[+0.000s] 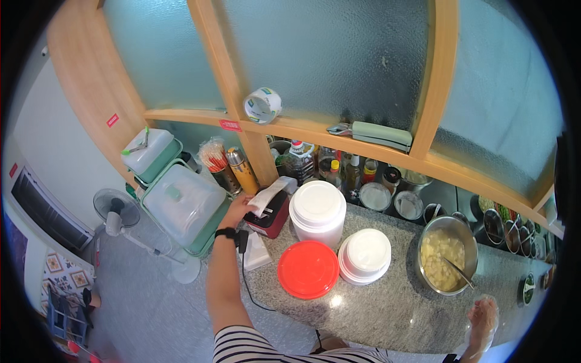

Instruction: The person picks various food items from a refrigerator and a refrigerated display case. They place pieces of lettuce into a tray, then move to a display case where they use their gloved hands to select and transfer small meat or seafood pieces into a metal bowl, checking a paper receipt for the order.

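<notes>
My left hand [239, 210] pinches the near end of a white paper strip [268, 194] above a red and black receipt printer [273, 219]. The strip bears print and curls up and away toward the far side. My right hand [483, 313], in a clear plastic glove, is loosely curled over the right part of the granite counter [390, 313]; nothing is seen in it. Just beyond it stands a steel bowl [422, 267] of pale yellow chunks with a metal spoon [458, 273] resting inside.
Two white lidded tubs [317, 202] [366, 254] and a red lid [308, 270] occupy the counter's middle. White paper [254, 255] and a black cable [248, 286] lie near the printer. Green lidded boxes [184, 206] stand left; bottles [333, 174] line the back under a wooden rail [308, 131].
</notes>
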A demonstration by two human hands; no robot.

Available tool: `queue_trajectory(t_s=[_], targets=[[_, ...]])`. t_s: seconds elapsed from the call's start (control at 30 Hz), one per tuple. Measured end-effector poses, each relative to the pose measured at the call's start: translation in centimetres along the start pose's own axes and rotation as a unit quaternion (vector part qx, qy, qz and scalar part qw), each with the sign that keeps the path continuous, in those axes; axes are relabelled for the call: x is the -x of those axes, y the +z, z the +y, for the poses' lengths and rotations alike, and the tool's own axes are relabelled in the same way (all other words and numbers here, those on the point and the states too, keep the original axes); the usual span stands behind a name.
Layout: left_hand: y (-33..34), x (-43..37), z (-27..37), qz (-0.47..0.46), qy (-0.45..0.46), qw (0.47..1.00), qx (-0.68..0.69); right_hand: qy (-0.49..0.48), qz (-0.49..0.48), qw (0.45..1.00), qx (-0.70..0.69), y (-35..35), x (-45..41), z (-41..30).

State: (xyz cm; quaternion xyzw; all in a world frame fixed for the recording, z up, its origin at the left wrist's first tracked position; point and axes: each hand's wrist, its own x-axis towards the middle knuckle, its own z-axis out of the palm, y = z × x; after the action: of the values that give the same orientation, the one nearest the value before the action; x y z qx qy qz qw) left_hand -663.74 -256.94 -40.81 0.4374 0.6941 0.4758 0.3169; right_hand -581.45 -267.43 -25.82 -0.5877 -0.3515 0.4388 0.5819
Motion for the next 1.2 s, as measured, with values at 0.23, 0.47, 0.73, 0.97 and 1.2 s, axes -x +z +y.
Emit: queue_trajectory(t_s=[0.23, 0.47, 0.73, 0.97, 1.2], targets=[[3.3, 10.7, -2.7, 0.012, 0.04, 0.989, 0.143, 0.029, -0.047, 0.998, 0.013, -0.1, 2.7, 0.8], [12.5, 27.7, 6.6, 0.081, 0.1, 0.91, 0.395, 0.05, -0.085, 0.995, -0.016, -1.8, 6.6, 2.6], [33.0, 45.5, 17.5, -0.235, 0.081, 0.91, 0.333, 0.295, -0.487, 0.798, -0.198, 1.9, 5.4, 8.1], [41.6, 54.6, 20.3, -0.477, 0.148, 0.866, 0.041, 0.273, -0.409, 0.799, -0.346, -7.1, 6.9, 7.8], [45.5, 55.3, 29.0, -0.354, 0.363, 0.861, -0.025, 0.092, -0.342, 0.929, -0.103, -22.8, 10.6, 3.9]])
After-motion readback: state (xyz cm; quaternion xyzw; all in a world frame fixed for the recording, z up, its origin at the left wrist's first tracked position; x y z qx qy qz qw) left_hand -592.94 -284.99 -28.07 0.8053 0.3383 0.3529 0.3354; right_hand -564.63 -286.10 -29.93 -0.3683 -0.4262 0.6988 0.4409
